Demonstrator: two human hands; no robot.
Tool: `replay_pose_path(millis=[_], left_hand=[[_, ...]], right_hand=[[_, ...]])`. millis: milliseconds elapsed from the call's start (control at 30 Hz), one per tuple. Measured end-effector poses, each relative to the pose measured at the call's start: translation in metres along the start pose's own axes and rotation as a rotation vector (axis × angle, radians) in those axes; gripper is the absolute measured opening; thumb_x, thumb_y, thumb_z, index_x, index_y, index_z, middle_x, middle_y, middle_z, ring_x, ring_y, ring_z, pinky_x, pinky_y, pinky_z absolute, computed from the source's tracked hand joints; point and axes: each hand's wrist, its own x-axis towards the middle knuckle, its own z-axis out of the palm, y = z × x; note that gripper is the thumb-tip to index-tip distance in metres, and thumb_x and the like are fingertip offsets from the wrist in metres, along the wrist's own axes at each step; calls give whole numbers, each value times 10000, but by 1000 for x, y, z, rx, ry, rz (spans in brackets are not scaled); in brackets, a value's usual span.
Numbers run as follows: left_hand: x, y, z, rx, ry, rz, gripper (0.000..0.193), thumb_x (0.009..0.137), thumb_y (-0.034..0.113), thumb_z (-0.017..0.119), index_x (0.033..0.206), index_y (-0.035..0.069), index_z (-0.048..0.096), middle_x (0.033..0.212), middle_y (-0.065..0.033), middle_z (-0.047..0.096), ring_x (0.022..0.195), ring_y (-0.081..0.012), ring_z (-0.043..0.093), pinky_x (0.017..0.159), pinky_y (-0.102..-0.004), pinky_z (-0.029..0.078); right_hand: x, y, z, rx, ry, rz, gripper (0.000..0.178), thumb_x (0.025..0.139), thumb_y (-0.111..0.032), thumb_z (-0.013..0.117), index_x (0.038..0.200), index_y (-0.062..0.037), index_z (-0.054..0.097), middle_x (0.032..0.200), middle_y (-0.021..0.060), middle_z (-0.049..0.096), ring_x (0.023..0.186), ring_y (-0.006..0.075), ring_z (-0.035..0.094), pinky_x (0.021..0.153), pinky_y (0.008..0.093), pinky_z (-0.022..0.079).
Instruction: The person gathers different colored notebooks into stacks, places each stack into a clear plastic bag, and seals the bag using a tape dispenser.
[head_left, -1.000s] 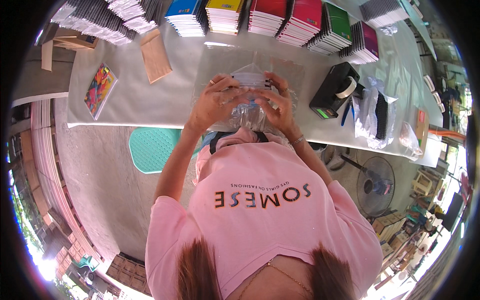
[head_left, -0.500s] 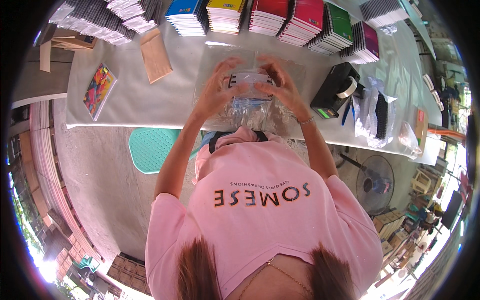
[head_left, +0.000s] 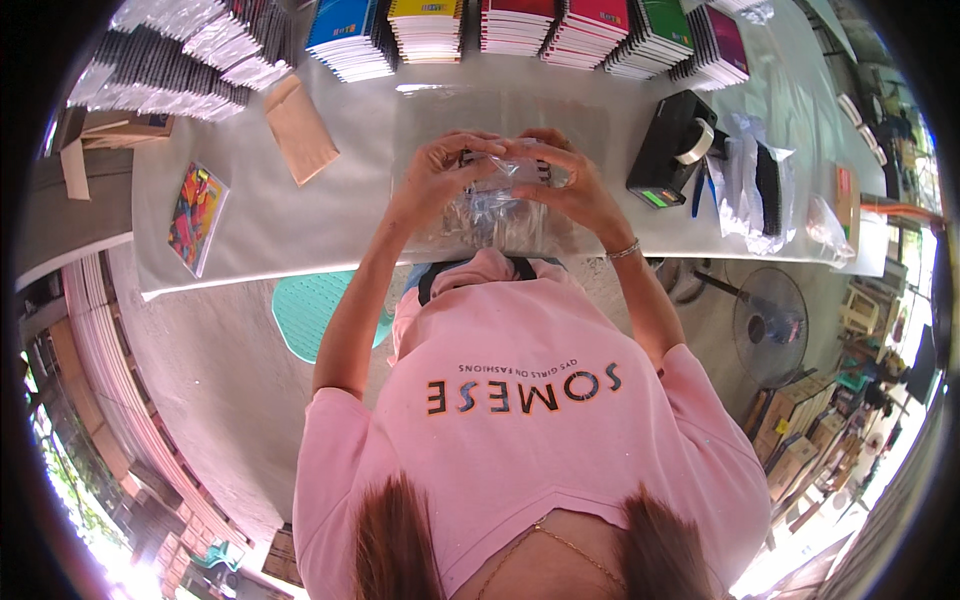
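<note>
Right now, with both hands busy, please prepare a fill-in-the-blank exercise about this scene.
1. The left hand and right hand hold an item covered in clear ____.
2. Immediately left of the yellow notebook stack stands a ____ stack.
3. The brown envelope is nearer the ____ hand.

Missing words: plastic; blue; left.

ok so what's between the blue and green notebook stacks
In the head view: a yellow stack, a red stack and a pink stack.

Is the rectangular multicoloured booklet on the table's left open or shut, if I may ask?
Shut: the booklet lies flat, its patterned cover facing up.
</note>
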Motion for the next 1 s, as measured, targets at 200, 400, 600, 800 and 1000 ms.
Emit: replay_pose_path(millis=[200, 400, 600, 800, 1000], left_hand=[[-10, 33, 7, 719, -33, 341, 228, 760, 52, 722, 982, 100, 717, 1175, -79, 608, 1110, -252, 578, 942, -355, 468], [-17, 10, 10, 916, -8, 605, 212, 717, 103, 767, 923, 100, 714, 1021, -37, 633, 1039, -227, 598, 888, -347, 484], [-19, -1, 13, 847, 52, 701, 152, 725, 62, 738, 869, 99, 702, 890, -15, 637, 904, -215, 620, 806, -337, 492], [-18, -4, 13, 851, 29, 760, 104, 747, 51, 715, 835, 96, 682, 896, -19, 634, 870, -228, 609, 784, -343, 483], [-14, -5, 14, 877, 39, 848, 76, 745, 53, 654, 807, 91, 631, 863, -24, 580, 852, -232, 580, 776, -357, 478]], right_hand=[[-17, 6, 23, -226, 283, -47, 392, 666, -160, 809, 1048, -207, 732, 1252, 62, 549, 1163, 265, 477, 1002, 398, 366], [-30, -3, 53, -427, 572, -63, 334, 687, -130, 789, 1000, -236, 745, 1265, 56, 545, 1211, 265, 417, 1016, 413, 322], [-66, 32, -3, -633, 1040, 58, 360, 784, -186, 742, 1136, -159, 671, 1245, 95, 551, 1212, 255, 400, 1018, 401, 314], [-114, 69, -87, 194, 1202, 479, 313, 857, -281, 711, 992, 1, 691, 811, 4, 651, 640, 67, 584, 536, 195, 472], [-115, 72, -104, 225, 1188, 603, 287, 819, -270, 754, 931, -13, 690, 759, -6, 642, 614, 52, 571, 536, 186, 475]])
